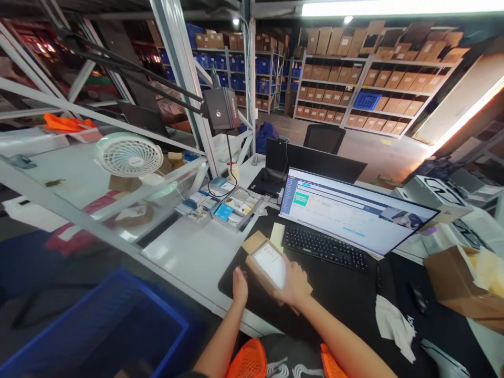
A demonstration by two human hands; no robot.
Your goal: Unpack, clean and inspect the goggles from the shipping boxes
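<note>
A small open cardboard box (pixel 256 264) with raised flaps rests on the black desk mat (pixel 246 252). A flat white item (pixel 270 264) with faint print lies inside it. My right hand (pixel 294 283) is closed around the box's right side, its thumb along the edge of the white item. Just left of the box is my left hand (pixel 240 286), apart from it, with loosely bent fingers and nothing visible in them. Part of its fingers is turned away from view.
A keyboard (pixel 325 247) and a lit monitor (pixel 354 210) stand behind the box. To the left are a tray of small items (pixel 236 207) and a metal frame post (pixel 185 79). A blue crate (pixel 157 304) sits low left. At right are a crumpled cloth (pixel 395 323), a mouse (pixel 418 298) and a larger carton (pixel 452 281).
</note>
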